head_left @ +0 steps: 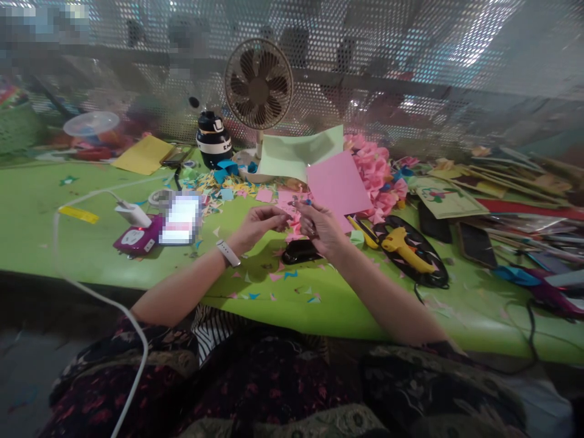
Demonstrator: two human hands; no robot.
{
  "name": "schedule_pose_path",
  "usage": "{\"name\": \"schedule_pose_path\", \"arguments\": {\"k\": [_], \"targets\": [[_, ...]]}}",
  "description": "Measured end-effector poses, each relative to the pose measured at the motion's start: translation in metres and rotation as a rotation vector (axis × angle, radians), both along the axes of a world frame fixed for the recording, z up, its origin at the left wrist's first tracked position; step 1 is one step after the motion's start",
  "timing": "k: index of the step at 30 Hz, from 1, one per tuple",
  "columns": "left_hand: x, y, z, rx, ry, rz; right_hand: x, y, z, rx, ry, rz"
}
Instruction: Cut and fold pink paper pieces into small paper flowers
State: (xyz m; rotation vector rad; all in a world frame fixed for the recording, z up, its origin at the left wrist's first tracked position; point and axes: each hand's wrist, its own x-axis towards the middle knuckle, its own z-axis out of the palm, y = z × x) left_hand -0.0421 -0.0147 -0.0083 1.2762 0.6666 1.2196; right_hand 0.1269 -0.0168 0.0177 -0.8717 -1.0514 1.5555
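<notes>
Green table (36, 213). Left part, near front edge: purple socket block (130, 240), lit phone (180, 228) just beside it. Toward back edge: black bottle (213, 155), fan (258, 91). Left hand (256, 228) over the middle, fingers curled; can't tell if grip is pinching anything. Pink paper bits (294, 226) between the hands, mid-table. Right hand (323, 228) bent inward, grip state also unclear. Pink sheet (340, 185) and crumpled pink heap (370, 164) toward back edge. Yellow glue gun (407, 248) on black tray (438, 277), nearer front edge, right part.
</notes>
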Motion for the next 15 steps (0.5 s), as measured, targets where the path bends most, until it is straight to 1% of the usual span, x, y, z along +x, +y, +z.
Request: {"name": "schedule_pose_path", "arguments": {"k": [5, 10, 15], "targets": [[0.0042, -0.0014, -0.0028, -0.027, 0.02, 0.05, -0.0052, -0.0061, 0.0009, -0.001, -0.03, 0.04], [0.0013, -0.0015, 0.0009, 0.009, 0.036, 0.034, -0.0035, -0.0019, -0.0026, 0.015, -0.041, -0.015], [-0.0003, -0.0014, 0.0026, 0.028, 0.028, 0.027, -0.0017, 0.0002, -0.0028, 0.042, -0.086, -0.03]]}}
